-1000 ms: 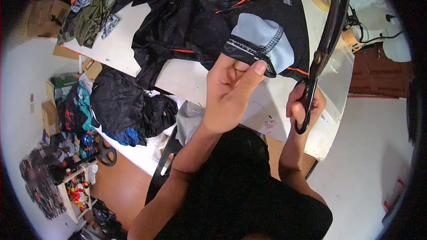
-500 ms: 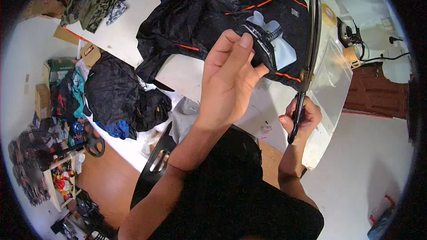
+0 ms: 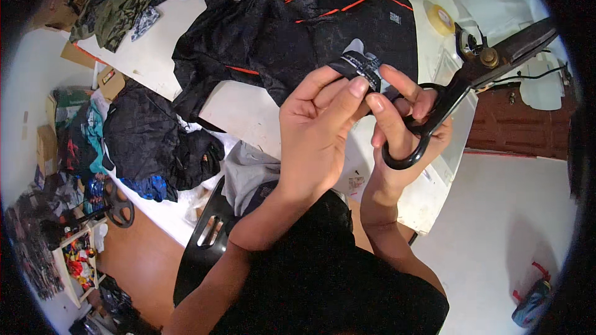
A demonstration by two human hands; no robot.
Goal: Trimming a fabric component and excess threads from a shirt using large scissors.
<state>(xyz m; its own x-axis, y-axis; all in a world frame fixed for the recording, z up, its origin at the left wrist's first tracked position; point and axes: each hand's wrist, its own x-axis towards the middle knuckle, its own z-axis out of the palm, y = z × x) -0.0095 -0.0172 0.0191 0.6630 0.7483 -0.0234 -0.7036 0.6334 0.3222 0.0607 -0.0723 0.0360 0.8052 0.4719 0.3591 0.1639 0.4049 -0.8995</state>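
A small black piece of cloth (image 3: 365, 67) with pale stitching and a light grey side is held up over the table. My left hand (image 3: 316, 133) pinches its near edge between thumb and fingers. Large black-handled scissors (image 3: 470, 79) hang on my right hand (image 3: 397, 131), whose thumb passes through a handle loop. Their blades point up and right, away from the cloth. Fingertips of the right hand meet the cloth's right side. Behind both hands, a black garment (image 3: 347, 31) with orange stripes lies spread on the white table (image 3: 242, 108).
A roll of tape (image 3: 440, 20) sits on the table's far right. Camouflage clothing (image 3: 118, 12) is heaped at the far left. Dark clothes (image 3: 155, 133) are piled below it on the left. A black chair (image 3: 208, 236) stands close at my left side.
My right hand has come up and left to the cloth, and the scissors have swung from upright to slanting right. The left hand has lowered slightly with the cloth.
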